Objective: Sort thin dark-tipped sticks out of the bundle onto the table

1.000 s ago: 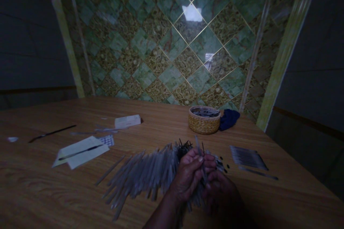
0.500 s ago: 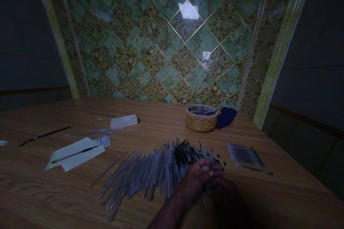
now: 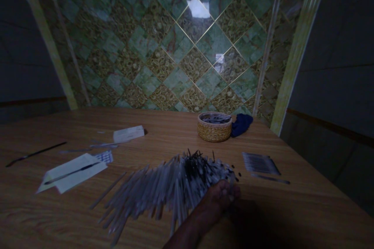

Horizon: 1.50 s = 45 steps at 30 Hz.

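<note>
Roughly mid-table, a heap of slim sticks (image 3: 154, 190): translucent grey, overlapping, fanned out to the left, with a dense dark cluster (image 3: 193, 167) near its top. Left hand (image 3: 223, 196) at the heap's lower right edge; its fingers are curled in, with the sticks just beyond and to the left of them. Too dim and blurred to tell whether they grip one. Right hand (image 3: 238, 212) almost lost in shadow, close beside the left; state of its fingers cannot be told. Small dark bits (image 3: 236, 174) by the heap's right end.

Farther right, a neat row of sticks (image 3: 261, 163) lying side by side, one single stick (image 3: 271, 179) just below it. Behind the heap, a round woven basket (image 3: 214, 131) holding more sticks, dark blue cloth (image 3: 242, 125) against its right side. Left of the heap, pale papers (image 3: 68, 179) with a dark slender stick (image 3: 73, 173) across them; a whitish box (image 3: 128, 134) stands farther back. All on the wood-grain table (image 3: 163, 124), patterned tile wall (image 3: 193, 62) behind.
</note>
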{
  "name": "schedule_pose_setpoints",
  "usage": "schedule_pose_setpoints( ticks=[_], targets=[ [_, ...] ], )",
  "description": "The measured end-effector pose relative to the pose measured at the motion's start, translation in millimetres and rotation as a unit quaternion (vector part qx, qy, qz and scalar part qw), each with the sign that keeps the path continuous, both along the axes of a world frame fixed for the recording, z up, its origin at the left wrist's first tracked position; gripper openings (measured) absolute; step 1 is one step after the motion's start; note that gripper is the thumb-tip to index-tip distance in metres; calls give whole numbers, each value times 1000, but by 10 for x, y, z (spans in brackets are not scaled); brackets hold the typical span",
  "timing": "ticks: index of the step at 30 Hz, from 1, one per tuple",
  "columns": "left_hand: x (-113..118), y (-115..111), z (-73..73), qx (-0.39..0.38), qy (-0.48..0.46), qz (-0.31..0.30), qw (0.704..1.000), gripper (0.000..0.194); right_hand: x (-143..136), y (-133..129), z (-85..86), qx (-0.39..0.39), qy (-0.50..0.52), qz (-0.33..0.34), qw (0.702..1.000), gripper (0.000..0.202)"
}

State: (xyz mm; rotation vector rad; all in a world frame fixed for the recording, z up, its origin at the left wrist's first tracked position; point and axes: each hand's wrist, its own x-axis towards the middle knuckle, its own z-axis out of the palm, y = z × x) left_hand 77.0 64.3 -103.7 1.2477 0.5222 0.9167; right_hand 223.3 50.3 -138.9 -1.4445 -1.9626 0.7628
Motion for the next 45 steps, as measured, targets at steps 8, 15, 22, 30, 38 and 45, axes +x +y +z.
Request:
schedule_pose_setpoints(
  ticks=[8,15,22,30,38,45],
  targets=[
    [-46,-27,85,60,95,16,994,36,264,-32,586,4,-7,-19,1000,18],
    [-16,-147,389,93,159,-11,983,39,116,-97,887,22,163,4,986,19],
    [-92,-147,434,88,172,-50,980,22,52,-163,804,46,91,17,995,28],
    [-132,-86,328,93,225,-52,969,18,-24,-302,859,61,14,-9,998,33],
    [-108,-139,328,85,221,-33,971,18,-45,-259,791,113,-5,-9,994,37],
    [-66,-178,405,86,219,-41,971,19,-17,-243,792,83,46,-17,995,32]
  ],
)
